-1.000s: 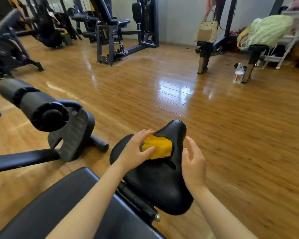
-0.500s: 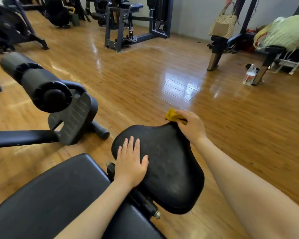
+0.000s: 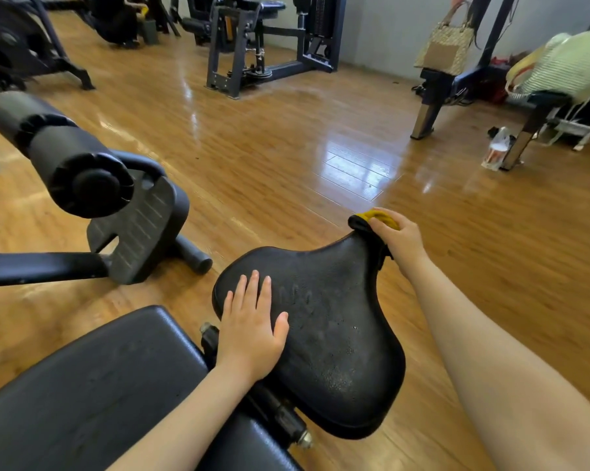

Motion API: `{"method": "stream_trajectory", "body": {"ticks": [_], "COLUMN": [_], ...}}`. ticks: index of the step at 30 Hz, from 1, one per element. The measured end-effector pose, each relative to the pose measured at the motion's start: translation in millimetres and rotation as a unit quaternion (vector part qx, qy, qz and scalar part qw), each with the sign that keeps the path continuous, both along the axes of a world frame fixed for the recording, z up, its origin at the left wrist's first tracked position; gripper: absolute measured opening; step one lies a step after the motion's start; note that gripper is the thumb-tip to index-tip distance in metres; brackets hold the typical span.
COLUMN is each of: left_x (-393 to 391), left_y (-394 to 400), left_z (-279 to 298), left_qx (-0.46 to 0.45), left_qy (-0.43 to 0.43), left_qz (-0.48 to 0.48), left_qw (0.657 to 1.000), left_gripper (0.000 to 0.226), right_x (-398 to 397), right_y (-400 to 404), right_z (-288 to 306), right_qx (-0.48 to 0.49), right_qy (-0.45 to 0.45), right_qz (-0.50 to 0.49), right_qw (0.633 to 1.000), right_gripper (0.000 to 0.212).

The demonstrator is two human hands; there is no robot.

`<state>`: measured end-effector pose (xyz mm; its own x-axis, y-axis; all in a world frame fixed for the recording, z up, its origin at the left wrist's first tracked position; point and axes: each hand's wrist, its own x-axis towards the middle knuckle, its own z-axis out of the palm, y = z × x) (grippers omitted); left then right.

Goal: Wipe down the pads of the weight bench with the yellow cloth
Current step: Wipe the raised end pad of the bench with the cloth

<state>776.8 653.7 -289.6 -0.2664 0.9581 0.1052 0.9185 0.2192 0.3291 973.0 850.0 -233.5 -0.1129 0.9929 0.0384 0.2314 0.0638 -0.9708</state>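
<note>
Both my hands are on the seat pad. My left hand lies flat, fingers straight, on the pad's near left edge, just beside the gap to the back pad. My right hand curls around the yellow cloth, pinching it over the narrow far tip of the seat pad. Right of the pad's right edge lies bare wood floor. Left of it, the foot plate and roller pad stand near the pad's left edge.
</note>
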Motion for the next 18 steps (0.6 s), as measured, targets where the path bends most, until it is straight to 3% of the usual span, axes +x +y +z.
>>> {"method": "stream_trajectory", "body": {"ticks": [5, 9, 11, 14, 15, 18], "left_x": [-1.0, -1.9, -2.2, -2.6, -2.2, -1.5], "left_y": [-0.5, -2.2, -2.6, -1.4, -1.0, 0.7], "left_z": [1.5, 1.2, 1.4, 2.1, 2.0, 0.1], "left_qx": [-0.011, -0.006, -0.004, -0.001, -0.003, -0.001], "left_qy": [0.010, 0.007, 0.009, 0.010, 0.011, 0.013], "left_qz": [0.003, 0.003, 0.003, 0.004, 0.002, 0.002], "left_qw": [1.000, 1.000, 1.000, 1.000, 1.000, 1.000], "left_gripper": [0.083, 0.083, 0.083, 0.084, 0.084, 0.084], "right_x": [-9.8, 1.7, 5.1, 4.6, 4.3, 1.5], "right_y": [-3.0, -17.3, -27.8, -18.8, -11.3, 0.5], "right_z": [-21.7, -52.9, -64.2, -50.9, -39.9, -14.1], "right_qx": [0.006, -0.103, -0.170, -0.163, -0.150, -0.109], "right_qy": [0.083, 0.099, 0.217, 0.337, 0.317, 0.112], "right_qz": [-0.155, -0.232, -0.224, -0.252, -0.229, -0.082], "right_qw": [0.984, 0.962, 0.935, 0.892, 0.908, 0.984], "right_gripper": [0.012, 0.011, 0.005, 0.015, 0.020, 0.018]}}
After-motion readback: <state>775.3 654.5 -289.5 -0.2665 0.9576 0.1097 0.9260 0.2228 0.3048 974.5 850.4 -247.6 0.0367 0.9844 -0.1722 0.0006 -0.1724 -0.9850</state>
